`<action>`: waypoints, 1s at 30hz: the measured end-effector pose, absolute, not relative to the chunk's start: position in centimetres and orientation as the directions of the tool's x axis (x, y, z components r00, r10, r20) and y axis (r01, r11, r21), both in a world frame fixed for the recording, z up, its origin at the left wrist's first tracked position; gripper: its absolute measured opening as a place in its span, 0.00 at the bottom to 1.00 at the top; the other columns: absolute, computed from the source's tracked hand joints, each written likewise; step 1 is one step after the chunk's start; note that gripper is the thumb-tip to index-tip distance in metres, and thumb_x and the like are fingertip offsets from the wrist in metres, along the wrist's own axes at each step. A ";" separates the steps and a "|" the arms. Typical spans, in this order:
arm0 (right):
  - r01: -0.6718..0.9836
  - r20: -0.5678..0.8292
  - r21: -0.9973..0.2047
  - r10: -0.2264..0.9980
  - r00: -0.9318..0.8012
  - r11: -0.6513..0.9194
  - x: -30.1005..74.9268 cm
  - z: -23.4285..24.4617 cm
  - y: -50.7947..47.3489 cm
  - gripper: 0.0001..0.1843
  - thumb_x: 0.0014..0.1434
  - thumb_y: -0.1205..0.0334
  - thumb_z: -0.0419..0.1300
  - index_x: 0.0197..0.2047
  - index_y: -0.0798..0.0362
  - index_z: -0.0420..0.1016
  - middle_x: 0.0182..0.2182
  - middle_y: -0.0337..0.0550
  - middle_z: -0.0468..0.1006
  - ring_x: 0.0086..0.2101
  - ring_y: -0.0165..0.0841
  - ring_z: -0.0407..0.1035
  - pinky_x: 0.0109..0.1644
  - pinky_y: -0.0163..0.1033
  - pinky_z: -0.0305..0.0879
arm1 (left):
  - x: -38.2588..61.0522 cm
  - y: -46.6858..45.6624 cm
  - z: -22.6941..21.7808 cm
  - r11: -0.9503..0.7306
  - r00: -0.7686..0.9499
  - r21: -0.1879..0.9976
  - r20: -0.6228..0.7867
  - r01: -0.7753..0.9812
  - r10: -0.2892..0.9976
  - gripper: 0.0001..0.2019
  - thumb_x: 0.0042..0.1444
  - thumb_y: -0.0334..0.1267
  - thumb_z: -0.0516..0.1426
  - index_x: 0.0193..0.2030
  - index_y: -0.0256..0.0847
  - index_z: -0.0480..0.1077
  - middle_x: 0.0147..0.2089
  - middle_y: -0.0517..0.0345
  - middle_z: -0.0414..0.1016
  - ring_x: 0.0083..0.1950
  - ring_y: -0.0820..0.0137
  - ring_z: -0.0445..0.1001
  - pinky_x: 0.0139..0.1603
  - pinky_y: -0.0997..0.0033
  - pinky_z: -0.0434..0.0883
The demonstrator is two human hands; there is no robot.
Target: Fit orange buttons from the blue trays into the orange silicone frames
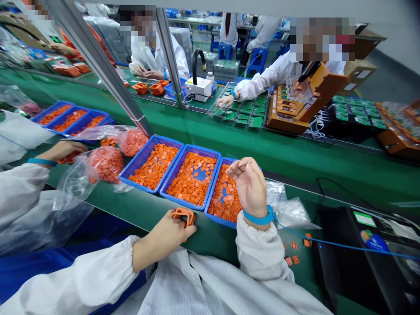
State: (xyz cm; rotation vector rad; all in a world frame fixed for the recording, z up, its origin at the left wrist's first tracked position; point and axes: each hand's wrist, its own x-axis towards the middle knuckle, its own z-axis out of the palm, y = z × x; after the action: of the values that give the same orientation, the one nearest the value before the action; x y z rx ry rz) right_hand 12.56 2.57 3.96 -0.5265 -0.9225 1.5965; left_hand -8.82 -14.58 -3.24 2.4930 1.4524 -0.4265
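Note:
My left hand (170,234) rests on the green bench edge and is closed around an orange plastic frame part (183,215). My right hand (249,186) is raised over the rightmost blue tray (210,210), its fingers curled together in a pinch; what they hold is too small to make out. That tray and two more blue trays (172,142) beside it are filled with small orange square parts (192,177). A blue wrist strap (260,217) with a blue cord sits on my right wrist.
A neighbour's hand (62,151) at the left works beside clear bags of orange parts (105,164). More blue trays (70,120) stand far left. Across the green belt (278,151) people handle green circuit boards (246,111) and an orange fixture (302,105). Loose orange parts (293,253) lie at my right.

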 end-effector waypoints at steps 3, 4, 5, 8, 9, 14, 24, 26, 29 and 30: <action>-0.613 0.136 -0.788 0.956 -0.261 -0.056 12.3 3.9 2.4 0.09 0.64 0.53 0.66 0.37 0.48 0.77 0.34 0.38 0.80 0.37 0.32 0.76 0.47 0.39 0.76 | -9.1 -15.2 -2.3 -0.488 0.499 0.117 -0.304 0.865 0.812 0.11 0.63 0.28 0.57 0.48 0.45 0.75 0.29 0.55 0.77 0.35 0.58 0.78 0.50 0.52 0.72; -0.611 0.133 -0.789 0.953 -0.274 -0.066 12.1 3.8 2.3 0.08 0.65 0.54 0.66 0.37 0.48 0.77 0.34 0.38 0.81 0.37 0.32 0.76 0.47 0.39 0.76 | -9.2 -15.4 -1.5 -0.487 0.507 0.143 -0.273 0.862 0.818 0.12 0.62 0.27 0.57 0.48 0.46 0.75 0.30 0.55 0.78 0.36 0.58 0.78 0.52 0.52 0.72; -0.608 0.129 -0.791 0.949 -0.287 -0.076 11.9 3.8 2.2 0.07 0.65 0.54 0.66 0.37 0.48 0.77 0.35 0.38 0.81 0.37 0.32 0.76 0.48 0.38 0.75 | -9.3 -15.5 -0.5 -0.486 0.513 0.168 -0.233 0.858 0.826 0.13 0.62 0.26 0.57 0.48 0.46 0.75 0.32 0.55 0.79 0.38 0.59 0.78 0.54 0.52 0.72; -0.591 0.089 -0.793 0.932 -0.353 -0.148 11.0 3.8 1.6 0.07 0.65 0.55 0.66 0.39 0.47 0.77 0.39 0.39 0.82 0.44 0.33 0.77 0.51 0.38 0.75 | -9.7 -15.0 3.7 -0.503 0.527 0.224 -0.057 0.835 0.848 0.14 0.62 0.25 0.55 0.47 0.48 0.75 0.39 0.54 0.81 0.43 0.60 0.79 0.55 0.54 0.72; -0.584 0.065 -0.788 0.916 -0.396 -0.197 10.7 3.9 1.2 0.07 0.64 0.54 0.67 0.41 0.46 0.76 0.43 0.40 0.82 0.48 0.34 0.77 0.52 0.39 0.76 | -9.9 -14.5 5.2 -0.515 0.526 0.228 0.017 0.826 0.850 0.14 0.62 0.26 0.55 0.46 0.48 0.76 0.41 0.54 0.82 0.44 0.60 0.79 0.54 0.55 0.72; -0.478 -0.004 -0.675 0.650 -0.760 -0.562 8.8 4.5 -1.3 0.31 0.55 0.44 0.74 0.57 0.40 0.69 0.60 0.44 0.77 0.57 0.42 0.76 0.49 0.43 0.79 | -10.3 -10.3 10.0 -0.568 0.497 0.175 0.327 0.804 0.804 0.09 0.64 0.30 0.57 0.43 0.48 0.76 0.37 0.59 0.81 0.41 0.64 0.78 0.56 0.58 0.70; -0.619 0.032 -0.718 0.873 -0.486 -0.319 9.4 3.5 0.4 0.34 0.55 0.45 0.75 0.62 0.42 0.72 0.57 0.42 0.81 0.57 0.41 0.77 0.69 0.49 0.70 | -7.3 -2.6 9.2 -0.673 0.584 0.219 0.357 0.707 0.729 0.06 0.67 0.36 0.59 0.47 0.47 0.77 0.36 0.60 0.81 0.40 0.64 0.79 0.53 0.60 0.68; -0.623 0.006 -0.720 0.895 -0.447 -0.306 10.1 3.3 1.1 0.32 0.57 0.45 0.74 0.61 0.43 0.74 0.55 0.43 0.83 0.56 0.42 0.78 0.67 0.49 0.72 | -6.6 -1.8 9.1 -0.650 0.575 0.199 0.330 0.733 0.749 0.10 0.68 0.36 0.59 0.54 0.48 0.76 0.37 0.59 0.82 0.40 0.63 0.80 0.53 0.59 0.68; -0.634 -0.048 -0.712 0.922 -0.384 -0.301 11.0 3.3 1.9 0.29 0.56 0.47 0.74 0.58 0.44 0.77 0.52 0.42 0.85 0.53 0.41 0.80 0.64 0.47 0.74 | -5.4 -0.8 8.7 -0.639 0.563 0.144 0.357 0.755 0.746 0.16 0.68 0.37 0.60 0.61 0.48 0.72 0.46 0.53 0.85 0.47 0.59 0.82 0.56 0.54 0.69; -0.640 -0.059 -0.709 0.929 -0.364 -0.296 11.3 3.4 2.1 0.28 0.56 0.47 0.75 0.58 0.43 0.78 0.52 0.41 0.85 0.52 0.40 0.80 0.63 0.46 0.75 | -5.0 -0.5 8.6 -0.654 0.568 0.129 0.391 0.745 0.724 0.16 0.68 0.38 0.60 0.61 0.47 0.72 0.49 0.51 0.85 0.49 0.58 0.83 0.56 0.54 0.70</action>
State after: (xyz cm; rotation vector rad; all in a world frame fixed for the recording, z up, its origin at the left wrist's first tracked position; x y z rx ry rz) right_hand 11.34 2.12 3.36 -0.5756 -0.7277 1.8505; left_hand -4.95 -0.52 8.56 2.8264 1.3253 0.6674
